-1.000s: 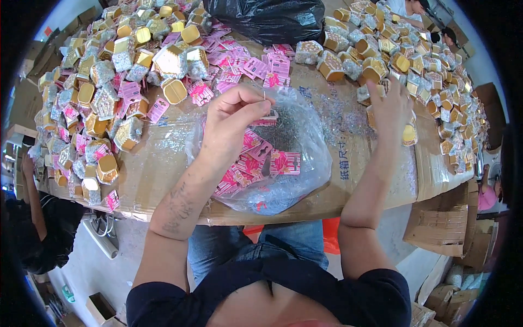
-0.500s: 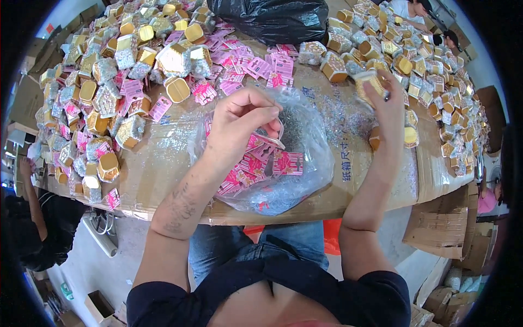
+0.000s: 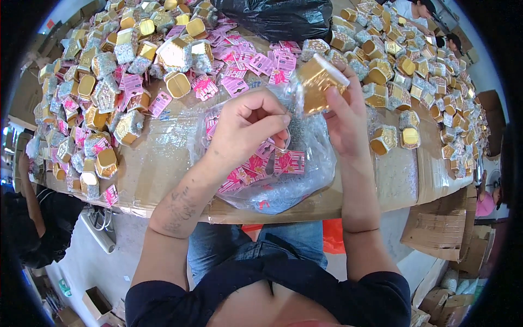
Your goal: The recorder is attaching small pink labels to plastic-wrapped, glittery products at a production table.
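My right hand (image 3: pixel 348 117) grips a gold house-shaped ornament (image 3: pixel 320 86), its shiny gold face turned toward me and a white edge on top. Over the plastic bag, my left hand (image 3: pixel 250 122) has thumb and forefinger pinched together on a thin pale loop (image 3: pixel 289 143). Whether a card hangs from that loop is hard to make out. Below the hand, pink-and-white striped tag cards (image 3: pixel 289 162) lie in the clear plastic bag (image 3: pixel 294 191), alongside a tangle of fine silvery strands (image 3: pixel 313 131).
Glittery gold ornaments are heaped at the left (image 3: pixel 109 92) and right (image 3: pixel 430 82) of the cardboard-covered table (image 3: pixel 147 180). Loose pink cards (image 3: pixel 234 84) spread behind the bag. A black plastic bag (image 3: pixel 272 19) sits at the back. Other people are at the left and far right edges.
My right hand has come from the right-hand heap toward the middle, bringing the gold ornament close to my left hand. My left hand stays pinched over the bag and has shifted slightly right.
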A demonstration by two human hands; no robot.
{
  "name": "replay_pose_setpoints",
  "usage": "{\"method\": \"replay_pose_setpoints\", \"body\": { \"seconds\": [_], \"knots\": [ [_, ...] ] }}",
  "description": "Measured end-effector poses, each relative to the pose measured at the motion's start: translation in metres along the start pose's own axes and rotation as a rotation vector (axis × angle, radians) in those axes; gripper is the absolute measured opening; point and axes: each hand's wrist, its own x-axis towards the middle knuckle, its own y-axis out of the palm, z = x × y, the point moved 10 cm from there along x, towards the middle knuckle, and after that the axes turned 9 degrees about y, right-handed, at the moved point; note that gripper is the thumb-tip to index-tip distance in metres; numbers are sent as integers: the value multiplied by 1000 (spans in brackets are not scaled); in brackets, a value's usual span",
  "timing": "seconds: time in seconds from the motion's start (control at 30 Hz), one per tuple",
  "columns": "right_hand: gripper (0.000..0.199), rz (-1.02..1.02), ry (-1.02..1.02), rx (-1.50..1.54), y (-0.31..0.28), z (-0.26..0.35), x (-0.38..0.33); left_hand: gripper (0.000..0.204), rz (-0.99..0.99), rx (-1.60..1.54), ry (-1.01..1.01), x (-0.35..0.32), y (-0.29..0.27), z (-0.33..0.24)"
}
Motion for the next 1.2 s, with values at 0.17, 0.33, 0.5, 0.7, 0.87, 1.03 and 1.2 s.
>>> {"method": "replay_pose_setpoints", "body": {
  "seconds": [0.17,0.33,0.5,0.7,0.87,1.03,1.2],
  "knots": [
    [41,11,179,325,-4,-30,5,8,69,92,33,-2,14,-1],
    [47,149,389,552,7,-57,4,8,58,117,0,-4,14,0],
    [45,132,386,535,11,-56,4,7,34,95,-18,-4,9,2],
    [48,132,356,501,10,-52,2,7,22,73,-77,-4,7,7],
    [49,135,365,453,11,-50,2,6,29,49,-108,-4,5,9],
    [49,151,353,444,10,-49,2,6,12,29,-130,-4,3,13],
    [49,107,350,425,6,-50,2,6,-4,-27,-180,-4,1,16]
  ]
}}
